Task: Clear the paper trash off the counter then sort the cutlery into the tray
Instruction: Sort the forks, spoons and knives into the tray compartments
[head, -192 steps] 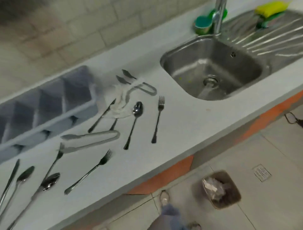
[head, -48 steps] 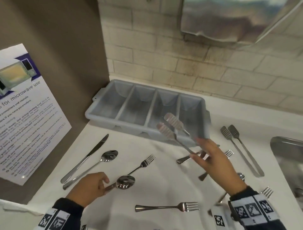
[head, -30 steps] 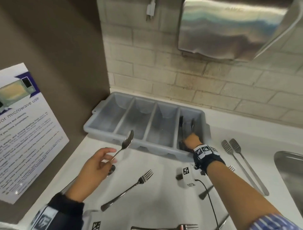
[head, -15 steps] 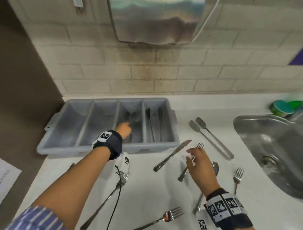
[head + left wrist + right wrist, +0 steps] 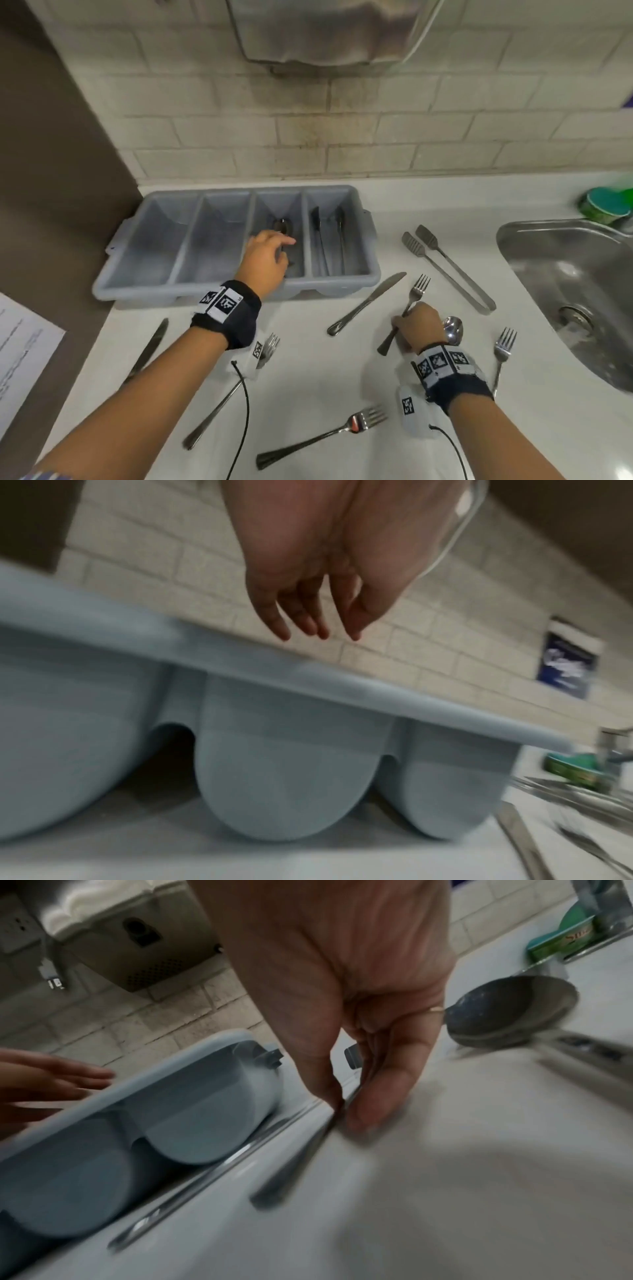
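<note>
The grey four-compartment tray [image 5: 154, 291] stands against the wall. A spoon [image 5: 282, 226] lies in its third compartment and tongs [image 5: 329, 240] in the fourth. My left hand [image 5: 284, 248] hovers over the third compartment; in the left wrist view its fingers [image 5: 308, 626] hang relaxed and hold nothing above the tray's rim [image 5: 342, 685]. My right hand [image 5: 406, 317] is down on the counter, pinching the handle of a fork [image 5: 417, 291] between thumb and fingers [image 5: 373, 1107]. The fork's handle [image 5: 291, 1172] still lies on the counter.
Loose on the white counter are a knife [image 5: 368, 303], a second pair of tongs [image 5: 448, 270], a spoon [image 5: 452, 329], forks [image 5: 503, 346] [image 5: 325, 435] [image 5: 269, 344] and a knife [image 5: 150, 342] at the left. The steel sink [image 5: 565, 291] is at the right.
My left hand has let go of the spoon, which now lies in the third compartment. My right hand has dropped onto the fork and taken its handle.
</note>
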A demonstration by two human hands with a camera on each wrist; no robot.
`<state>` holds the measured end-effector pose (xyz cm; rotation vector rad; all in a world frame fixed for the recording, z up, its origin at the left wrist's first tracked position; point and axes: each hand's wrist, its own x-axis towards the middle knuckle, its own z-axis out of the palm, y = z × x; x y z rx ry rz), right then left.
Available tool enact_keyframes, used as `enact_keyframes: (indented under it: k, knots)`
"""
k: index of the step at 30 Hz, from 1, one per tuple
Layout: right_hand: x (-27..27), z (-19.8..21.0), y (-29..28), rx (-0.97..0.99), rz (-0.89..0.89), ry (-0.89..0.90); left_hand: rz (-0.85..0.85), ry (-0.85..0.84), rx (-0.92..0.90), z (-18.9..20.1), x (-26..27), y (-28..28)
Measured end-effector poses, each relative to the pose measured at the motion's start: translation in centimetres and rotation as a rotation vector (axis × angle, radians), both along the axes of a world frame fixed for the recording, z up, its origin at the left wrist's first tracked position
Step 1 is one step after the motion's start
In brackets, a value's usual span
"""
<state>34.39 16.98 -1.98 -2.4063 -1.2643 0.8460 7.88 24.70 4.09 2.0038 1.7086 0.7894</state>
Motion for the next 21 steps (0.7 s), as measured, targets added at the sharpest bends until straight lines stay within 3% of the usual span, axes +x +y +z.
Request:
enact_keyframes:
  k: [3, 6, 10, 14, 17, 21]
  knots:
    - [0.4, 0.4, 0.5, -0.080, -0.031, 0.065, -0.130, 0.012, 0.060, 0.8, 0.5, -4.5]
    - [0.4, 0.9, -0.1, -0.099, -0.020, 0.076, -0.238, 0.029, -0.070, -0.7, 1.4, -7.3]
    - [0.5, 0.9, -2.0, 0.081, -0.029, 0.138, -0.318, 0.123, -0.309, -3.4, 4.0, -7.9]
    - [0.5, 1.5, -5.1, 0.267, -0.047, 0.212, -0.320, 0.288, -0.451, -5.4, 8.3, -6.0]
    - [0.5, 2.6, -7.2, 0.302, -0.048, 0.300, -0.233, 0.419, -0.427, -6.7, 11.8, -4.7]
    - [1.4, 2.6, -8.5, 0.344, -0.055, 0.291, -0.156, 0.517, -0.500, -7.6, 14.5, -3.5]
